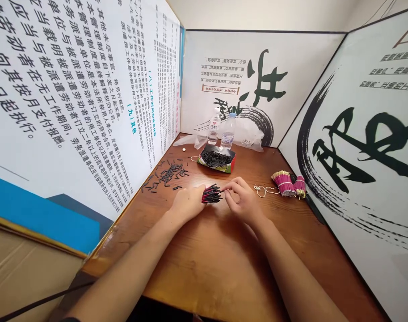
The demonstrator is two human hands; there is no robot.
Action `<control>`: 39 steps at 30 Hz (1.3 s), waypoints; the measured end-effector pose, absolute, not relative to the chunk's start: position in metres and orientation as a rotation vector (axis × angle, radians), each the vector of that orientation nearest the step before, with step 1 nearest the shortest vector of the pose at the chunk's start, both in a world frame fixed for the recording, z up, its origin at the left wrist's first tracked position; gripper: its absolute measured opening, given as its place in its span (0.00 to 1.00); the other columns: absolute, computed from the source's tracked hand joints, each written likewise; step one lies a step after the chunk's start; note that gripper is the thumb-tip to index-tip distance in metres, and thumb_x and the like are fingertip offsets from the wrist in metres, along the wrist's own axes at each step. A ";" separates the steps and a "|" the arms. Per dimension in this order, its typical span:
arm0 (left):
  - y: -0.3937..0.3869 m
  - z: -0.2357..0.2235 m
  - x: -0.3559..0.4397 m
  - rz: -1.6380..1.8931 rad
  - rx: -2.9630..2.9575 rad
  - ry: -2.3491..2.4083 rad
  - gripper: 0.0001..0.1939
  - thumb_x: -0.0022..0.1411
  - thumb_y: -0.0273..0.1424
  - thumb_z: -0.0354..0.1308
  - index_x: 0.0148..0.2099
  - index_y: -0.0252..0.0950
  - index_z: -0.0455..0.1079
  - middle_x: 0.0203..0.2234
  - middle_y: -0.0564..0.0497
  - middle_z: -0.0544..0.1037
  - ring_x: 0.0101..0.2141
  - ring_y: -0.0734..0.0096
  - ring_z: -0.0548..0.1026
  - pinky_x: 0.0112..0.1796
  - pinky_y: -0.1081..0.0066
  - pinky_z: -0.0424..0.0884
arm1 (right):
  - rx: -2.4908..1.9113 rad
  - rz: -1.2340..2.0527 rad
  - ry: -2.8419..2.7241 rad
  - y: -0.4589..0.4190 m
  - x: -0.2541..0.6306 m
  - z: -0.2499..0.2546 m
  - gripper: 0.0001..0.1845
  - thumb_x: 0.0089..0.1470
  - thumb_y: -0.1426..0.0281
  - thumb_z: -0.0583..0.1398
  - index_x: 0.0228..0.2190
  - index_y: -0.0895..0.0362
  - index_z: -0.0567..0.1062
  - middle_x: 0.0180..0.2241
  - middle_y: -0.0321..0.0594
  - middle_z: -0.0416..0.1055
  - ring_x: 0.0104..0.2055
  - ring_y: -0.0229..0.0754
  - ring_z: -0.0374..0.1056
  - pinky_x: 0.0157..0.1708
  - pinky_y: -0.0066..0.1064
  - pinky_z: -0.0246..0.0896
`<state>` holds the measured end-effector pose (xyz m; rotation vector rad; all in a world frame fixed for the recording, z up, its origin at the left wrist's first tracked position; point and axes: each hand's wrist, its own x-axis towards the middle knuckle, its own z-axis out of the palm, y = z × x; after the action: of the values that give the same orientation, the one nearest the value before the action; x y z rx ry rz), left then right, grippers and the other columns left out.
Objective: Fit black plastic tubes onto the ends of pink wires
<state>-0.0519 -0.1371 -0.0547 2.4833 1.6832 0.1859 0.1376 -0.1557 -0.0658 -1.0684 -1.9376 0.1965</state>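
Note:
My left hand (187,202) is closed around a bundle of thin pink sticks with black-capped ends (211,194), held just above the wooden table (217,259). My right hand (240,197) is right beside the bundle's tips, its fingers pinched on one stick or cap at the bundle's end. Loose black caps (165,175) lie scattered on the table to the left of my hands. A small open box full of black caps (216,159) sits further back.
Two bound bundles of pink sticks (288,183) lie at the right, with rubber bands (266,191) beside them. Two water bottles (228,129) and a plastic bag (193,140) stand at the back. Printed boards (90,103) wall in the table on three sides.

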 end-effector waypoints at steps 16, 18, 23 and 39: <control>-0.136 -0.060 -0.051 0.202 2.444 1.672 0.14 0.62 0.41 0.46 0.43 0.41 0.67 0.33 0.47 0.78 0.35 0.58 0.76 0.34 0.67 0.67 | -1.222 0.158 -1.955 -0.154 0.134 -0.071 0.06 0.57 0.73 0.52 0.34 0.54 0.69 0.33 0.40 0.64 0.34 0.40 0.63 0.38 0.32 0.59; -0.136 -0.060 -0.051 0.193 2.431 1.675 0.14 0.62 0.41 0.47 0.44 0.41 0.67 0.34 0.46 0.78 0.36 0.57 0.77 0.34 0.67 0.67 | -1.209 0.186 -1.957 -0.154 0.133 -0.071 0.06 0.56 0.73 0.53 0.34 0.54 0.69 0.33 0.40 0.64 0.34 0.40 0.63 0.38 0.33 0.59; -0.136 -0.059 -0.050 0.181 2.407 1.685 0.16 0.62 0.43 0.47 0.44 0.40 0.67 0.34 0.45 0.78 0.36 0.57 0.76 0.35 0.67 0.67 | -1.099 0.247 -1.974 -0.155 0.133 -0.071 0.07 0.55 0.72 0.56 0.37 0.54 0.71 0.34 0.40 0.65 0.36 0.41 0.64 0.38 0.33 0.61; -0.137 -0.061 -0.049 0.184 2.405 1.669 0.15 0.61 0.44 0.48 0.43 0.40 0.67 0.34 0.47 0.78 0.36 0.58 0.77 0.34 0.68 0.67 | -1.106 0.274 -1.988 -0.155 0.134 -0.070 0.05 0.55 0.70 0.57 0.35 0.54 0.72 0.33 0.39 0.63 0.34 0.40 0.62 0.37 0.33 0.61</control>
<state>-0.0494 -0.1373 -0.0611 2.4046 1.6691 0.1838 0.1339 -0.1551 -0.0705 -1.1061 -1.9881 0.2735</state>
